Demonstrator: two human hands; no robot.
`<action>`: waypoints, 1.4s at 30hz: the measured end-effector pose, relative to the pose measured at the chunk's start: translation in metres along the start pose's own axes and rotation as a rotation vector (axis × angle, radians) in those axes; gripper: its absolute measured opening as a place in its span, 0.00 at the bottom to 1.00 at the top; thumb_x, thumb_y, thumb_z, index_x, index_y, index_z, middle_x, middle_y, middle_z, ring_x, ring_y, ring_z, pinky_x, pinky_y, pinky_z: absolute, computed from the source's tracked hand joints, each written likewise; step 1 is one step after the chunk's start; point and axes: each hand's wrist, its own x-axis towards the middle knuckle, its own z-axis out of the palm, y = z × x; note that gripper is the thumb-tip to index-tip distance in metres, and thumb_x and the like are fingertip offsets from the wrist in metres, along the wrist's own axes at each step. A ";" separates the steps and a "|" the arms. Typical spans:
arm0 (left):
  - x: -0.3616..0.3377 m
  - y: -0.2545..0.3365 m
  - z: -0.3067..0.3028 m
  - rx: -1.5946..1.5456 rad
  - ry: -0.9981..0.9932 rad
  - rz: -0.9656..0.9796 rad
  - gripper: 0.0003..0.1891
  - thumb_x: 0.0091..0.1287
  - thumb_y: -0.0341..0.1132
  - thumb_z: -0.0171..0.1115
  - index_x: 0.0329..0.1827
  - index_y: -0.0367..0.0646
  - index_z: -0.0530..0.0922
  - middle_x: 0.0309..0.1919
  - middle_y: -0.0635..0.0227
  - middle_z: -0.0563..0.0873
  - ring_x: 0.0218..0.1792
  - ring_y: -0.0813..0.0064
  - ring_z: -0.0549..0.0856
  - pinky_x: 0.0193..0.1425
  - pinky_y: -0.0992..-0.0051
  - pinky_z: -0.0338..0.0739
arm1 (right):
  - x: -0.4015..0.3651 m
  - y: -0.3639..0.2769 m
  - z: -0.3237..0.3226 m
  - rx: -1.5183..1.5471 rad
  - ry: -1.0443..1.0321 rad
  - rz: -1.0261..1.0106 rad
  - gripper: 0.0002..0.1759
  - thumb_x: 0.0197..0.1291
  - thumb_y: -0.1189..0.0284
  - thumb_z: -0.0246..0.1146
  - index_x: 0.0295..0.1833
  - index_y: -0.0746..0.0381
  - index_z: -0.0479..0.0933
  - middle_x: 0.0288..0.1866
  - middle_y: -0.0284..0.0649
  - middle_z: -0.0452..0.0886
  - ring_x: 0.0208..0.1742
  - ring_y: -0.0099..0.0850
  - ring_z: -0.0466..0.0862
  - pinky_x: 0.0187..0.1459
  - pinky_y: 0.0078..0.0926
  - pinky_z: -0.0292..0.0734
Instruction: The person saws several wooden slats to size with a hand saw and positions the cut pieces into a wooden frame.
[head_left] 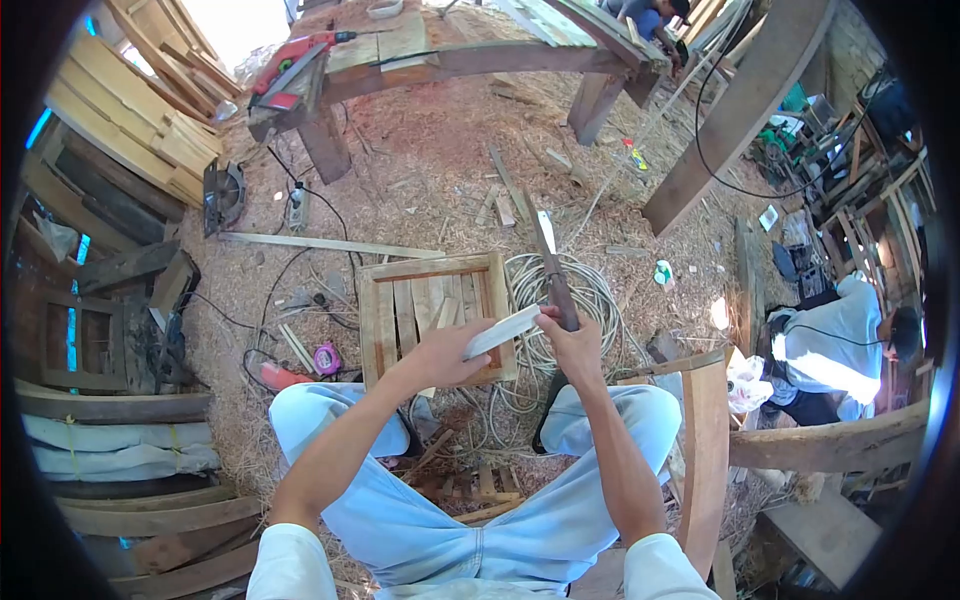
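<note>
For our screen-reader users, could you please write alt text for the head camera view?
A seated person's left hand holds a pale wooden slat close to a long dark tool, perhaps a blade, gripped upright in the right hand. Beyond the knees, a square wooden frame and a coil of cord lie on the sawdust-strewn ground.

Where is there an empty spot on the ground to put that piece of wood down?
The bare sawdust floor between the long batten and the workbench is mostly open. It's crowded nearer: the wooden frame, rope coil and cables fill the ground by the left hand holding the pale slat.
</note>
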 end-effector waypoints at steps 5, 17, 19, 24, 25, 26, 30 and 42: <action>0.005 -0.002 0.018 -0.190 -0.020 0.020 0.20 0.68 0.42 0.62 0.58 0.41 0.75 0.36 0.49 0.85 0.38 0.51 0.85 0.44 0.60 0.78 | -0.002 0.003 0.005 -0.179 0.034 -0.181 0.14 0.58 0.68 0.71 0.44 0.66 0.84 0.33 0.38 0.86 0.35 0.20 0.81 0.40 0.21 0.76; 0.049 -0.051 0.071 -0.776 0.072 -0.328 0.15 0.74 0.39 0.58 0.55 0.38 0.74 0.42 0.66 0.82 0.38 0.76 0.82 0.41 0.73 0.80 | -0.006 -0.007 -0.005 -0.380 0.237 -0.160 0.22 0.63 0.59 0.66 0.26 0.68 0.78 0.13 0.34 0.69 0.17 0.23 0.65 0.22 0.30 0.61; 0.057 -0.057 0.071 -0.897 0.145 -0.495 0.15 0.74 0.40 0.59 0.54 0.37 0.74 0.41 0.66 0.82 0.38 0.78 0.83 0.39 0.74 0.81 | -0.009 -0.006 -0.006 -0.298 0.222 -0.155 0.24 0.63 0.59 0.66 0.24 0.69 0.76 0.12 0.32 0.65 0.17 0.22 0.62 0.22 0.31 0.57; 0.069 -0.062 0.088 -0.801 0.244 -0.536 0.17 0.71 0.40 0.63 0.52 0.36 0.75 0.39 0.67 0.83 0.34 0.79 0.81 0.35 0.75 0.80 | -0.020 -0.015 -0.009 -0.279 0.160 -0.121 0.24 0.63 0.61 0.66 0.22 0.69 0.73 0.13 0.30 0.62 0.18 0.19 0.60 0.21 0.30 0.56; 0.070 -0.064 0.093 -0.771 0.260 -0.546 0.18 0.70 0.41 0.65 0.51 0.35 0.75 0.38 0.68 0.83 0.33 0.80 0.81 0.34 0.75 0.79 | -0.020 -0.013 -0.010 -0.288 0.134 -0.122 0.24 0.63 0.61 0.66 0.22 0.69 0.72 0.13 0.30 0.62 0.18 0.18 0.60 0.21 0.29 0.56; 0.071 -0.066 0.097 -0.773 0.254 -0.548 0.18 0.70 0.41 0.65 0.51 0.35 0.75 0.38 0.68 0.83 0.33 0.80 0.81 0.34 0.75 0.79 | -0.021 -0.012 -0.011 -0.289 0.137 -0.117 0.24 0.63 0.61 0.66 0.22 0.69 0.72 0.13 0.30 0.62 0.18 0.18 0.60 0.21 0.29 0.56; 0.071 -0.075 0.107 -0.730 0.292 -0.560 0.18 0.68 0.43 0.67 0.46 0.35 0.75 0.33 0.71 0.79 0.30 0.81 0.77 0.35 0.74 0.78 | -0.034 0.003 -0.008 -0.211 0.087 -0.105 0.23 0.63 0.62 0.65 0.23 0.69 0.73 0.14 0.28 0.63 0.19 0.17 0.60 0.21 0.27 0.56; 0.059 -0.041 0.088 -0.395 0.161 -0.529 0.31 0.63 0.41 0.69 0.64 0.36 0.66 0.48 0.48 0.83 0.49 0.58 0.84 0.53 0.63 0.77 | -0.052 0.024 0.001 -0.182 0.091 -0.068 0.19 0.64 0.63 0.66 0.28 0.69 0.78 0.15 0.28 0.66 0.19 0.15 0.63 0.21 0.24 0.58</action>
